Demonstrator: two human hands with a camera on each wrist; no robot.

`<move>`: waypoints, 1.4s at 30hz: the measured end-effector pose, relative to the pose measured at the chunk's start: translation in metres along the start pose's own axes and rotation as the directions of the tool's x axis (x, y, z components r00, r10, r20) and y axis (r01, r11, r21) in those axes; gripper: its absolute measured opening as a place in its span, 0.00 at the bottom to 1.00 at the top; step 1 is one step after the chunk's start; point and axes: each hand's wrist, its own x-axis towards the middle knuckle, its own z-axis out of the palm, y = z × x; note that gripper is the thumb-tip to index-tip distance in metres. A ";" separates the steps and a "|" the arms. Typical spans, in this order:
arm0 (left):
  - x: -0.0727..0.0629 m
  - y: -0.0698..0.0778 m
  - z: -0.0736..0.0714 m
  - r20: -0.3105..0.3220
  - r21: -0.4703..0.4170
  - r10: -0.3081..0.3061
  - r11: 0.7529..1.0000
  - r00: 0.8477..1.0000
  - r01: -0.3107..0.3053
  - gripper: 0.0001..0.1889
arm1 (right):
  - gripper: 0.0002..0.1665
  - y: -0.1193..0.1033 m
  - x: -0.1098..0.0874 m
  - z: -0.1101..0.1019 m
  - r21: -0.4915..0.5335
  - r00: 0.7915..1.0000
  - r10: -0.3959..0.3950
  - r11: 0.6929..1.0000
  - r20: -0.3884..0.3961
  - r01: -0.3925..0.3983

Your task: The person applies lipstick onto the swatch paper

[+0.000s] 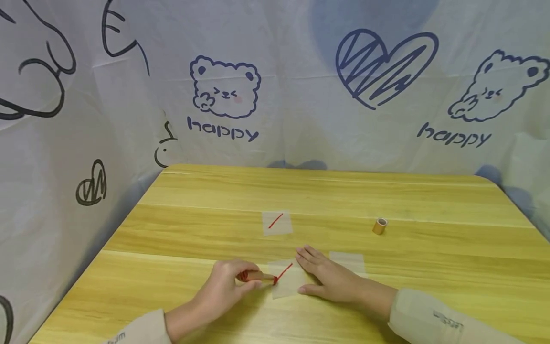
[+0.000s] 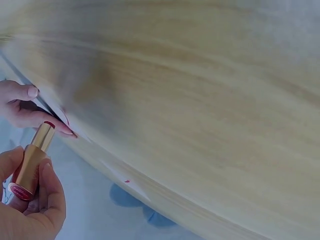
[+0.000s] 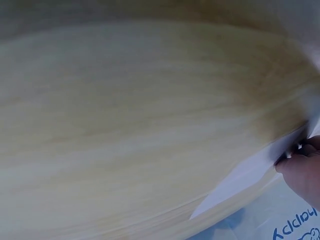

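Note:
My left hand [image 1: 227,286] pinches a gold lipstick [image 1: 258,275] between thumb and fingers. Its red tip is at the lower end of a red diagonal line on a white paper square [image 1: 287,285]. In the left wrist view the lipstick [image 2: 34,165] shows its gold tube and red base end. With fingers extended, my right hand [image 1: 328,274] rests at the right edge of that paper. Just beyond its wrist, a second white paper [image 1: 350,262] is partly covered by the arm; this paper [image 3: 240,182] appears pale and unmarked in the right wrist view.
Farther back on the wooden table [image 1: 206,229] lies another paper square [image 1: 275,230] bearing a red diagonal line. A small open gold cap [image 1: 379,227] stands upright at the right. Behind the table hangs a white cloth [image 1: 296,119] with blue drawings.

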 end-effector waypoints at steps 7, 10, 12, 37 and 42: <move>0.003 0.001 0.000 -0.019 0.017 -0.006 1.000 1.000 0.006 0.06 | 0.43 -0.001 0.003 0.000 0.042 1.000 0.026 0.999 0.006 -0.027; 0.005 0.001 0.001 -0.029 0.024 -0.007 1.000 1.000 0.008 0.06 | 0.43 0.001 0.003 -0.002 0.075 0.999 0.038 0.996 -0.017 -0.037; 0.007 0.001 0.002 -0.033 0.024 -0.003 1.000 0.999 0.004 0.07 | 0.43 0.003 0.002 -0.004 0.100 0.998 0.040 0.994 -0.046 -0.036; 0.044 0.016 0.025 -0.100 -0.025 0.112 0.993 0.989 -0.115 0.07 | 0.38 0.033 -0.042 -0.020 -0.003 0.969 0.032 0.999 -0.246 -0.034; 0.055 0.022 0.033 -0.079 -0.072 0.087 0.993 0.993 -0.093 0.07 | 0.39 0.037 -0.052 -0.018 -0.024 0.964 0.058 0.998 -0.260 -0.066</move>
